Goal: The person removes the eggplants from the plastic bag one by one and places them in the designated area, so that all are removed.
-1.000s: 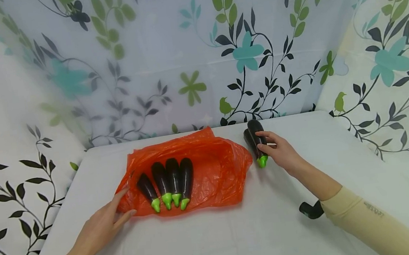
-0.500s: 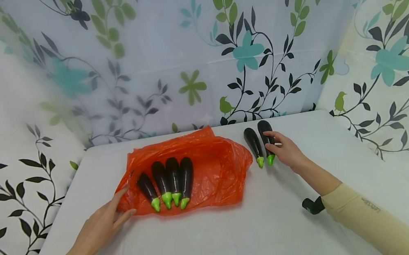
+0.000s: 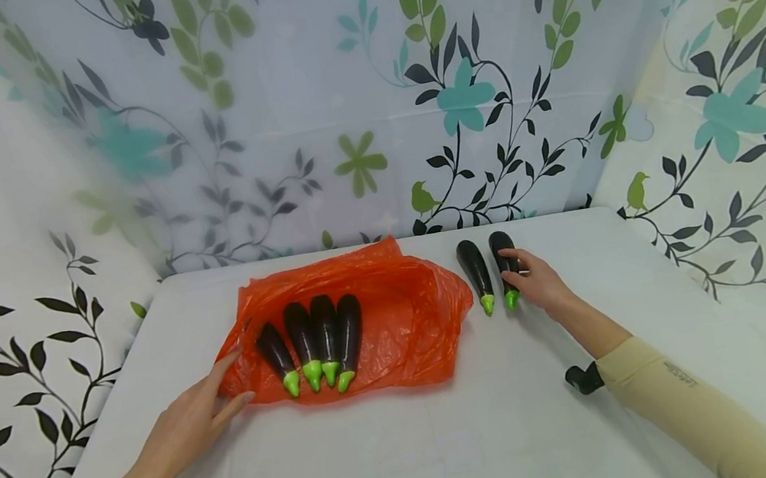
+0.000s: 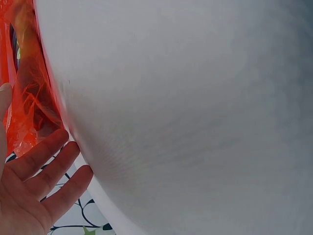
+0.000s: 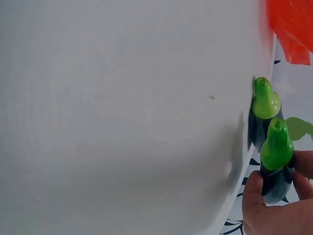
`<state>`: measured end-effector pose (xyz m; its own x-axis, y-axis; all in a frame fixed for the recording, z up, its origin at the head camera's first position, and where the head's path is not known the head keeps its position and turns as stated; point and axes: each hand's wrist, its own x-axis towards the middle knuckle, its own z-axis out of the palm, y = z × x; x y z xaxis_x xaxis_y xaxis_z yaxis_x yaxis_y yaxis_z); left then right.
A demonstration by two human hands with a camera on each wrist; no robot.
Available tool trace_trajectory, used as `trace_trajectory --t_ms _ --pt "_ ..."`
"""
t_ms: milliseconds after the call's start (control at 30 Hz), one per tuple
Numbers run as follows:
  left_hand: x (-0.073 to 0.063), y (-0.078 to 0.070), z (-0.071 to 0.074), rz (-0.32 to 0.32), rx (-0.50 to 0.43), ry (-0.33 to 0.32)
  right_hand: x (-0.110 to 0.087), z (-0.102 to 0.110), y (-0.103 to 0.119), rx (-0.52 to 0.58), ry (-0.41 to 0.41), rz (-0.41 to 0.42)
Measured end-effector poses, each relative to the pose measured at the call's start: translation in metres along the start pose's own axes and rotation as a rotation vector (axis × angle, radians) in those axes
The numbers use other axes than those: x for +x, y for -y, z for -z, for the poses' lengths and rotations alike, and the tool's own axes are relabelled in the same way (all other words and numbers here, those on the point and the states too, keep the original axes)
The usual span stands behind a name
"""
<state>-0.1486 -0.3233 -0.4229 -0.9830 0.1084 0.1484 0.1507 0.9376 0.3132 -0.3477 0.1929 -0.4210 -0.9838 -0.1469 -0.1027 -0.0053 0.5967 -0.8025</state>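
My right hand holds a dark eggplant with a green stem end between thumb and fingers, at the back right of the table. A second eggplant lies just left of it, stem toward me. In the right wrist view the held eggplant's green cap shows above the thumb. An orange-red plastic bag lies spread out left of centre. Several eggplants rest on it side by side, stems toward me. My left hand rests at the bag's left edge, its fingers extended and spread.
The white-covered table runs back to a leaf-patterned curtain, which also hangs along both sides. A small black object shows beside my right sleeve.
The right hand has moved its eggplant rightward, away from the second eggplant, which now lies by itself. A gap has opened between the two. The left hand and the bag have stayed put.
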Motion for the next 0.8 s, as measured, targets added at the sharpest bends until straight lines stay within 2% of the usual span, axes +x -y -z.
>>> trace_trajectory --t_ms 400,800 --pt "0.0 0.003 -0.002 -0.003 0.0 -0.001 0.006 -0.007 -0.002 -0.066 0.025 0.032" --pt "0.0 0.003 -0.002 0.012 0.004 0.01 0.011 -0.012 -0.002 -0.134 0.038 0.017"
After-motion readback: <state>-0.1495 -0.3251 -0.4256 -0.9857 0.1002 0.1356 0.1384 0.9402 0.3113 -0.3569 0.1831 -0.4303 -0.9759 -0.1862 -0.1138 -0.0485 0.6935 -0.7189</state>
